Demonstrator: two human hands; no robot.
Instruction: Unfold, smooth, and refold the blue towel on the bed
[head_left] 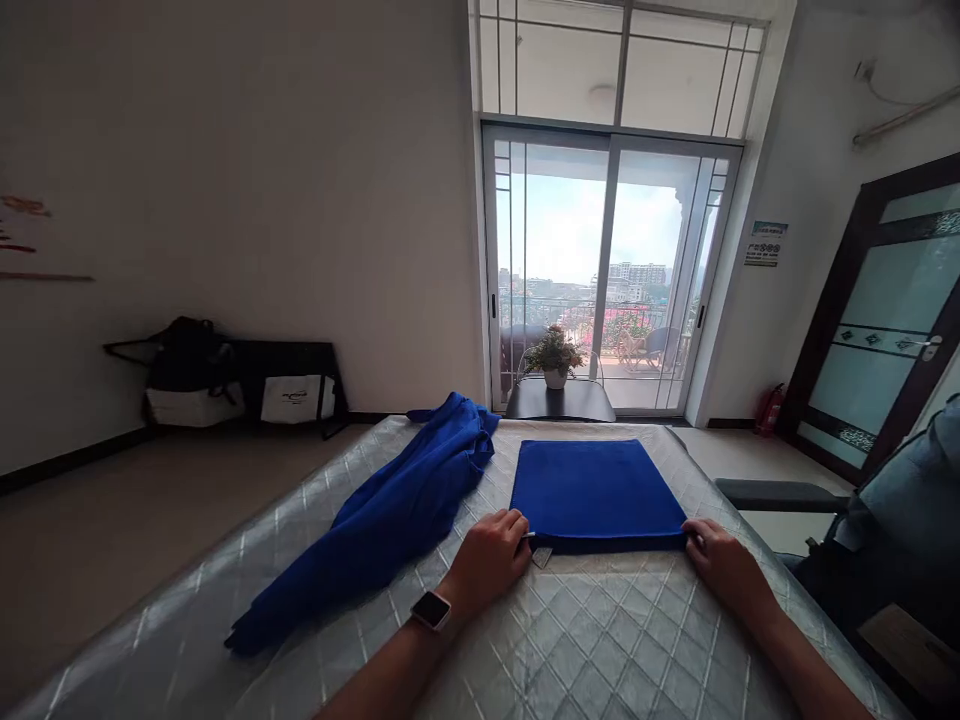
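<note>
A flat, square blue cushion (pixel 600 490) lies on the silvery quilted mattress (pixel 600 630) in front of me. My left hand (pixel 495 545), with a square-faced watch (pixel 431 609) on its wrist, is closed at the cushion's near left corner. A small pale tag (pixel 541 557) sticks out beside its fingers. At the near right corner, my right hand (pixel 716 555) pinches the cushion's edge between thumb and fingers. Left of the cushion, a crumpled blue cloth (pixel 382 520) stretches diagonally over the mattress; whether it is a garment I cannot tell.
Beyond the mattress's far edge stands a dark chair (pixel 559 402) bearing a potted plant (pixel 555 360), before glass sliding doors (pixel 555 220). Bags (pixel 195 370) lean by the left wall. On the right are a grey bench (pixel 780 495) and a fire extinguisher (pixel 769 410).
</note>
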